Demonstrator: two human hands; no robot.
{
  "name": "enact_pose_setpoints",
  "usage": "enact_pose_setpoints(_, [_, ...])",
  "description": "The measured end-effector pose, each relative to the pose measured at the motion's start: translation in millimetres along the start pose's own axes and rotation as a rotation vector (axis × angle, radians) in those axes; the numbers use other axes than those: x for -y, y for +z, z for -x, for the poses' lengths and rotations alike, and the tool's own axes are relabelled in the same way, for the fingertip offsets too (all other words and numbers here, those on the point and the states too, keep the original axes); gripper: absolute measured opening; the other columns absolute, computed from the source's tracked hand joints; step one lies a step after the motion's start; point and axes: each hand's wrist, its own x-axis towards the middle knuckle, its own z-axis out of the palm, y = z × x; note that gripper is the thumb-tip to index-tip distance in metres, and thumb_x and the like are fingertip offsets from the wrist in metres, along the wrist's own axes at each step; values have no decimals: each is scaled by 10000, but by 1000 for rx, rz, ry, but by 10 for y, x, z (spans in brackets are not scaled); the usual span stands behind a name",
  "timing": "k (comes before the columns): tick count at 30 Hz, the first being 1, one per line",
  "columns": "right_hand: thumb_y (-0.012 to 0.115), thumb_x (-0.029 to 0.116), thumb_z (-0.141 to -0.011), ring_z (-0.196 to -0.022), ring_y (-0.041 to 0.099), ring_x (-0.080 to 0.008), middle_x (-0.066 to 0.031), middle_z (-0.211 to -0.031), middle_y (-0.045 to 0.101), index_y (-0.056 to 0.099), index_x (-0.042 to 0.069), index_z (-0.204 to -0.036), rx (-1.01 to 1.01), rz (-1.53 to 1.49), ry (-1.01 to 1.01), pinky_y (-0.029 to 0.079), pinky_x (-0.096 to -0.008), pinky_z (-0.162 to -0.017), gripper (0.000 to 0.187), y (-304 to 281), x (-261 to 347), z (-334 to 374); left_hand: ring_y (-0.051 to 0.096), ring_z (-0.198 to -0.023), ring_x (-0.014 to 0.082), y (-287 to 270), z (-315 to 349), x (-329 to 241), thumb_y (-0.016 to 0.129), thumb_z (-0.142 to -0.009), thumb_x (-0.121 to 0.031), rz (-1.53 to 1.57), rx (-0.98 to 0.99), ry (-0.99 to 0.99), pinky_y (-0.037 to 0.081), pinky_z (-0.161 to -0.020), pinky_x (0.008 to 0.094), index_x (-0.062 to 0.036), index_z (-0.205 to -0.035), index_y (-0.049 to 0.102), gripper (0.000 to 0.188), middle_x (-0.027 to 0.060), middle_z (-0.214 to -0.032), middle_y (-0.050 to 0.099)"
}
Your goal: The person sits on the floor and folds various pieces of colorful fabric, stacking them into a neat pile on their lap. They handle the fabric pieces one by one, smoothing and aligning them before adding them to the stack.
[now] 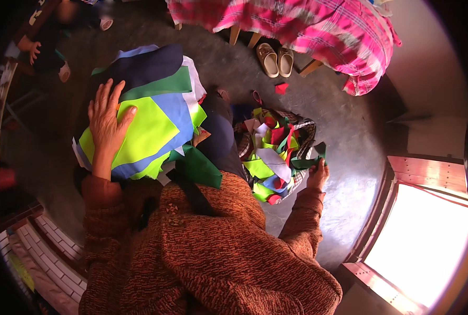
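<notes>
Your rust-and-black knitted sweater point(218, 247) fills the foreground, behind the checked bag point(309, 127) of bright cloth scraps point(276, 163). Left of that bag, the cloth stack point(150, 126) rises in lime, blue, green and navy; your left hand point(108, 123) lies on its outer side, fingers loosely spread, thumb apart, gripping nothing that shows. At the bag's right edge, your right hand point(319, 175) pinches a dark green scrap point(303, 164), fingertips nearly together.

The step appears to be handling one scrap while steadying the stack. Keep that left palm flat and light, since slick-looking layers could slide. Hold the scrap by its edge, and lift it free of the bag's rim so it drags no neighbours along. Mind the dark green cloth point(198, 167) on your lap, just left of the bag; a shifting knee could spill it. Beyond the bag, a red scrap point(281, 88) lies on the floor point(344, 123).
</notes>
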Motion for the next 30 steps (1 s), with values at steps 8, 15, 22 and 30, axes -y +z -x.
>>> enact_pose_setpoints(8, [591, 320, -926, -655, 487, -94, 9, -873, 593, 581, 115, -989, 386, -330, 74, 401, -219, -545, 214, 801, 1162, 96, 285, -1371, 298, -12, 55, 32, 580, -846, -410, -5, -29, -13, 178, -1104, 523, -221, -1380, 431, 585, 79, -1463, 358])
enact_pose_setpoints(15, [552, 255, -948, -823, 600, -150, -56, -1072, 639, 571, 82, -1156, 810, -403, 45, 449, -227, -584, 271, 2140, 1822, 756, 318, -1347, 312, -66, 74, 67, 656, -779, -429, 103, -104, -41, 208, -1082, 543, -181, -1335, 474, 636, 110, -1420, 402])
enact_pose_setpoints(22, [493, 253, -975, -1009, 635, -212, -119, -1196, 598, 503, 57, -1253, 1158, -394, 20, 473, -240, -580, 340, 3223, 2184, 2226, 403, -1289, 336, -392, 260, -507, 804, -669, -276, 851, -330, 87, 301, -1064, 431, -55, -1327, 443, 783, 167, -1376, 442])
enact_pose_setpoints(30, [475, 201, -978, -983, 632, -291, -184, -1191, 555, 479, 29, -1264, 1613, -748, 270, 452, -261, -553, 334, 3469, 2019, 3144, 541, -1109, 356, -399, 278, -693, 805, -630, -189, 822, -576, -241, 445, -902, 418, -44, -1188, 501, 652, 179, -1216, 532])
